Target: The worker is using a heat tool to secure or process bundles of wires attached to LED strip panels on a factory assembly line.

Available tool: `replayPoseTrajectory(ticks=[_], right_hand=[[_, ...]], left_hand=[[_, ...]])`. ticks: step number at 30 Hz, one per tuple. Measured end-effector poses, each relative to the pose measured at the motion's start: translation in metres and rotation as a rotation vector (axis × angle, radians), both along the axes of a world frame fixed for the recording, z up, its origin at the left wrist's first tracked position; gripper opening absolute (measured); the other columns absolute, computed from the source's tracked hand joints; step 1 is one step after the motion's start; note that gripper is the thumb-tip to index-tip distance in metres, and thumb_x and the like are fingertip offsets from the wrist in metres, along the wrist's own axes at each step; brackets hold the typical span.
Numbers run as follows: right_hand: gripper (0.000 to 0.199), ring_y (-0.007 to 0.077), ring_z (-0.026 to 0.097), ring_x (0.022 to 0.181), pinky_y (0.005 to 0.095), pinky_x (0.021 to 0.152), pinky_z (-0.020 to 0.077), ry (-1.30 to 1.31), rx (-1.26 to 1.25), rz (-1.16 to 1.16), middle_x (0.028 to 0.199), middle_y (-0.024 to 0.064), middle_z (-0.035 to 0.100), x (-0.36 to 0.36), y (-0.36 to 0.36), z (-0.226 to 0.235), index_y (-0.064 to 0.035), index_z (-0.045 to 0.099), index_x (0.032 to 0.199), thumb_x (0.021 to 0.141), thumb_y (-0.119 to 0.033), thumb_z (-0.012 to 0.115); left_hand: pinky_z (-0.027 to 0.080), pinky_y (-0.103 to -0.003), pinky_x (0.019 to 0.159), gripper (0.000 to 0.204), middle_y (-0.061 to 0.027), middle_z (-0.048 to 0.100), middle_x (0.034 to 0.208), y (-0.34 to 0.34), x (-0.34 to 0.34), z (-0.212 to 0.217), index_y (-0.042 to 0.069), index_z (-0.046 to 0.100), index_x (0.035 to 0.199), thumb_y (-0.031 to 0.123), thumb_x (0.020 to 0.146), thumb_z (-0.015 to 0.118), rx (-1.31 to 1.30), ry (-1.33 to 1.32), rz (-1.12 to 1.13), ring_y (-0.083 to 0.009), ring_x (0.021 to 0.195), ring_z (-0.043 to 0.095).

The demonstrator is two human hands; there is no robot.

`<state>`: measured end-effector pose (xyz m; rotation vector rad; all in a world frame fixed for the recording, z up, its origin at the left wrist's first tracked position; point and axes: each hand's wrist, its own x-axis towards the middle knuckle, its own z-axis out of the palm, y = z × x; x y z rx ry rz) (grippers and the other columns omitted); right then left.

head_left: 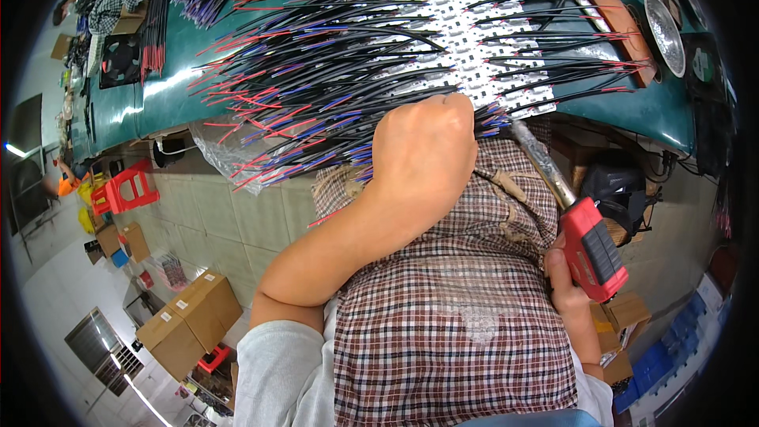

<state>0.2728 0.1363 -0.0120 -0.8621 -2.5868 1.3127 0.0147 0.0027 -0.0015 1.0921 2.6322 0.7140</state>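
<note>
Head view: soldering-type work at the near edge of a panel of small white circuit boards point(455, 20), laid on a glossy green table point(178, 54). Panel runs near to far; many thin black-sleeved wires with red and blue ends point(332, 63) fan out to the left of it, shorter rows to the right.

Left hand point(427, 142) is over the near end of the panel, back up, fingers bent underneath and out of sight; cannot tell whether they pinch a wire. Small cluster of blue and red wire ends point(495, 117) sticks out just right of it.

Right hand point(565, 281) is wrapped around the red-and-black handle of a soldering tool with a long metal barrel point(594, 251). Barrel points far and left, tip right beside that cluster; contact not clear.

Step in hand, judging by the pose: joining a wire to a board at the near row. Next move probably calls for the left hand to keep the wire end steady on its pad while the tip meets the joint, without brushing neighbouring sleeves.

Brown wooden strip point(624, 32) and round silver dish point(662, 34) sit far right.
</note>
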Motion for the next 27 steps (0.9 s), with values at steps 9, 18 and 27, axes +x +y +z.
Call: replayPoseTrajectory(ticks=[9, 18, 27], right_hand=[[0.023, 0.0068, 0.036, 0.047, 0.0222, 0.045, 0.0311, 0.536, -0.281, -0.323, 0.084, 0.0094, 0.057, -0.034, 0.014, 0.006, 0.0051, 0.052, 0.110, 0.090, -0.004, 0.056], [0.014, 0.0065, 0.035, 0.047, 0.0225, 0.048, 0.0301, 0.957, 0.128, -0.488, 0.069, 0.0055, 0.048, -0.025, 0.108, 0.070, 0.0066, 0.055, 0.101, 0.088, 0.002, 0.058], [0.015, 0.0060, 0.033, 0.041, 0.0222, 0.044, 0.0341, 0.950, -0.089, -0.431, 0.074, 0.0073, 0.050, -0.043, 0.085, 0.044, 0.0042, 0.053, 0.105, 0.090, 0.003, 0.051]], left_hand=[[0.048, -0.043, 0.063, 0.018, -0.0156, 0.061, 0.078, -0.004, -0.004, 0.009, 0.002, 0.055, 0.082, 0.008, 0.075, 0.071, -0.038, -0.048, -0.093, -0.0353, 0.074, 0.061], [0.048, -0.034, 0.055, 0.015, -0.0077, 0.059, 0.076, -0.002, 0.015, 0.063, 0.007, 0.060, 0.086, 0.003, 0.073, 0.064, 0.220, 0.243, -0.073, -0.0233, 0.064, 0.061], [0.049, -0.034, 0.046, 0.044, -0.0090, 0.059, 0.071, 0.041, 0.032, 0.005, 0.003, 0.060, 0.118, 0.006, 0.075, 0.061, -0.131, 0.233, -0.296, -0.0238, 0.056, 0.062]])
